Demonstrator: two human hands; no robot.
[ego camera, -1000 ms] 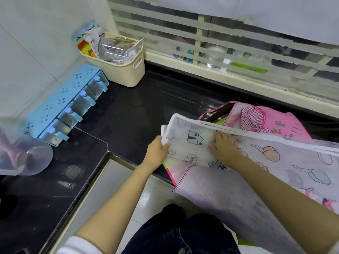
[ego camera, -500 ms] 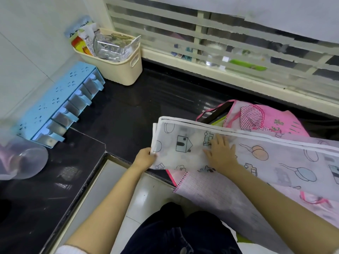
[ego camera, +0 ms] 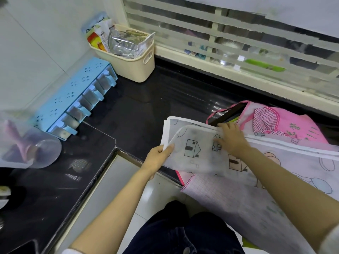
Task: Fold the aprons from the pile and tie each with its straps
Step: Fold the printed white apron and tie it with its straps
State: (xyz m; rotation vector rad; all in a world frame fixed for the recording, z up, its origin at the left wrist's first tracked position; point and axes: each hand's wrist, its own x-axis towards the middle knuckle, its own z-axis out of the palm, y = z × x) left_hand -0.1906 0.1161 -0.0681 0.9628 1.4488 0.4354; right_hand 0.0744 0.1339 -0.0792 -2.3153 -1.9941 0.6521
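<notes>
A white translucent apron (ego camera: 198,153) printed with little houses lies across the black counter (ego camera: 139,114), its lower part hanging over the front edge. My left hand (ego camera: 157,158) pinches the left edge of its top layer and lifts it off the layer beneath. My right hand (ego camera: 231,138) lies flat with spread fingers on the apron's upper middle. Behind it sits a pile of pink aprons (ego camera: 286,125), one with a red-checked pocket. A pink-checked apron (ego camera: 220,195) hangs beneath the white one.
A cream basket (ego camera: 135,65) of packets stands in the back corner. A blue spice rack (ego camera: 73,103) leans along the left wall, with a clear plastic jug (ego camera: 31,149) in front of it. A barred window (ego camera: 238,43) runs along the back. Tiled floor shows below.
My left hand has raised and curled the top layer's left edge to the right, exposing the layer under it. My right hand has slid slightly towards the apron's upper edge.
</notes>
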